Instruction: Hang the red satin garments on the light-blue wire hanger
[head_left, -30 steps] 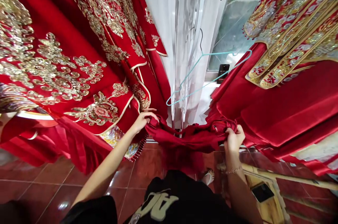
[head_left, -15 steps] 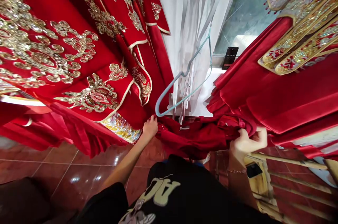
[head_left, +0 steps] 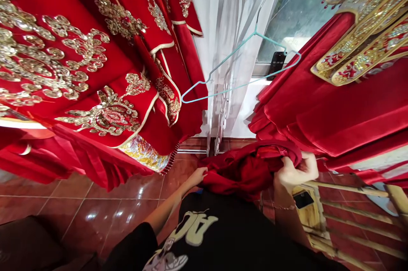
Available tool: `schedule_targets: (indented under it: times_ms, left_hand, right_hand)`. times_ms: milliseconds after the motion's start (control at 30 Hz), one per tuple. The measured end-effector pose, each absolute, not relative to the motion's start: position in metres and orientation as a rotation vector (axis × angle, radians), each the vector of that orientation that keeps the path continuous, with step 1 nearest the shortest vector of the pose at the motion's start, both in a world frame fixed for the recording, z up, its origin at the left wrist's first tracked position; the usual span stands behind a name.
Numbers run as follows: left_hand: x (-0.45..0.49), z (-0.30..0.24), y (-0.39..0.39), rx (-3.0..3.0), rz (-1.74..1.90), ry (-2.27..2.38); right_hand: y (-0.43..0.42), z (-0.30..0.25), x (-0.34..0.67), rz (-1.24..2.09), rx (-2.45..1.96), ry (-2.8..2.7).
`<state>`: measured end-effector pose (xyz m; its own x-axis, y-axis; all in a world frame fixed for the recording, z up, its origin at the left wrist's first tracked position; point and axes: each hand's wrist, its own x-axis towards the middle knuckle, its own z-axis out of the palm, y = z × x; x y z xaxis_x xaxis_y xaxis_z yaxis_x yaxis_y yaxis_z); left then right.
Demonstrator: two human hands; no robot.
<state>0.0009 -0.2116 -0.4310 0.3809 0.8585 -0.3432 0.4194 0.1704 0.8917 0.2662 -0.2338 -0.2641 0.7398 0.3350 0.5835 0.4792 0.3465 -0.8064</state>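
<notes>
A dark red garment (head_left: 237,173) is stretched low in front of my black shirt. My left hand (head_left: 198,176) is closed on its left edge, with the fingertips partly tucked in the cloth. At its right end my right hand (head_left: 295,171) grips the gathered fabric near a rounded, opened rim. The garment sags in folds between both hands, and its exact kind does not show. Above it a light blue clothes hanger (head_left: 228,91) hangs bare and tilted, apart from both hands.
Red costumes with gold sequins (head_left: 116,113) hang at left, and a red velvet garment (head_left: 331,109) with beaded panels hangs at right. A phone showing a timer (head_left: 277,64) leans by the window. A wooden rack (head_left: 360,215) stands low right, with a dark phone (head_left: 303,199) beside it.
The red garment has come off the hanger, drawn down toward my body. My left hand moved right and lower. The hanger swung up and now hangs freely.
</notes>
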Motion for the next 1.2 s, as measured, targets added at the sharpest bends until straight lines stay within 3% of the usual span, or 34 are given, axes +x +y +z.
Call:
schedule_targets:
  times_ms: [167, 333, 400, 500, 733, 833, 1033, 1100, 1200]
  left_hand:
    - [-0.016, -0.395, -0.189, 1.004, 0.747, 1.091]
    - [0.023, -0.348, -0.199, 0.669, 0.684, 0.713]
    - [0.055, -0.335, -0.204, 0.775, 0.595, 0.625]
    - [0.092, -0.322, -0.205, 1.146, 0.862, 0.790]
    - [0.081, -0.310, -0.188, 1.203, 0.872, 0.907]
    - [0.065, -0.303, -0.179, 1.033, 1.041, 1.043]
    - [0.081, -0.295, -0.188, 1.140, 0.805, 0.945]
    - [0.094, -0.297, -0.194, 1.159, 0.775, 0.951]
    - [0.105, -0.300, -0.197, 1.142, 0.762, 0.958]
  right_hand:
    - [-0.230, -0.269, 0.273, 0.059, -1.328, -0.687]
    - [-0.225, -0.274, 0.255, 0.651, -1.129, -0.431]
    - [-0.225, -0.273, 0.240, 0.856, -1.053, -0.407]
    - [-0.229, -0.268, 0.217, 1.022, -1.013, -0.415]
    - [-0.236, -0.264, 0.221, 1.064, -1.033, -0.412]
    - [-0.234, -0.277, 0.250, 0.914, -1.153, -0.447]
    - [-0.234, -0.291, 0.290, 0.407, -1.615, -0.822]
    - [-0.236, -0.287, 0.289, 0.540, -1.539, -1.080]
    - [-0.236, -0.288, 0.279, 1.084, -1.285, -1.444]
